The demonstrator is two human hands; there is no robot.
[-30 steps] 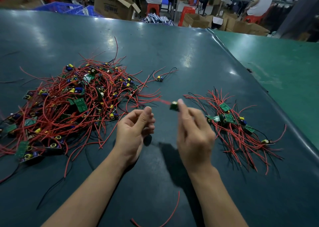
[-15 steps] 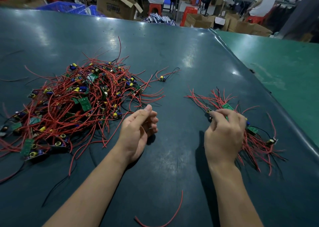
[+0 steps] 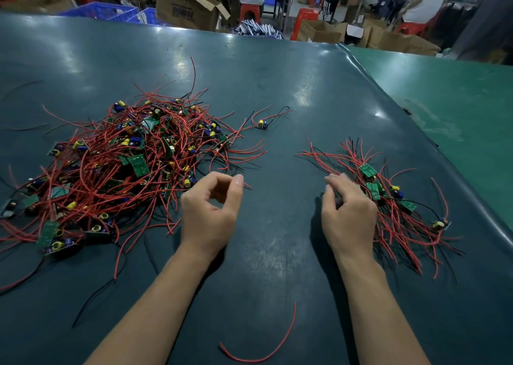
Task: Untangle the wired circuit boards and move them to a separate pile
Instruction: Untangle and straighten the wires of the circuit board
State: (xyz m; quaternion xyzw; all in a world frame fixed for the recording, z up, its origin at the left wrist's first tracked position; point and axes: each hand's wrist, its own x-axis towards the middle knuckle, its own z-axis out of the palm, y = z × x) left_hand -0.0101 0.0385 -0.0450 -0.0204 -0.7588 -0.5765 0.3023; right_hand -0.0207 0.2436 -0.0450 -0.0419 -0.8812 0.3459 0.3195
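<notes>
Two heaps of wired circuit boards are seen on the dark green table (image 3: 277, 87). At the left lies the large tangled pile (image 3: 125, 170), its boards too many and too overlapped to be counted; red leads are mixed with a few black ones. The left hand (image 3: 211, 212) is held at that pile's right edge, fingers loosely curled with the thumb tip near the forefinger, nothing held. One single board (image 3: 262, 124) lies apart beyond the pile. One loose red wire (image 3: 266, 348) is curved on the table between the forearms. The right hand (image 3: 347, 215) is relaxed, fingers half bent and empty, its knuckle side touching the leads of the small sorted pile (image 3: 388, 198), where about six boards can be made out. Behind the table an open cardboard box (image 3: 188, 6) bears print that shows upside down and cannot be read. Two seated people in white tops are visible.
</notes>
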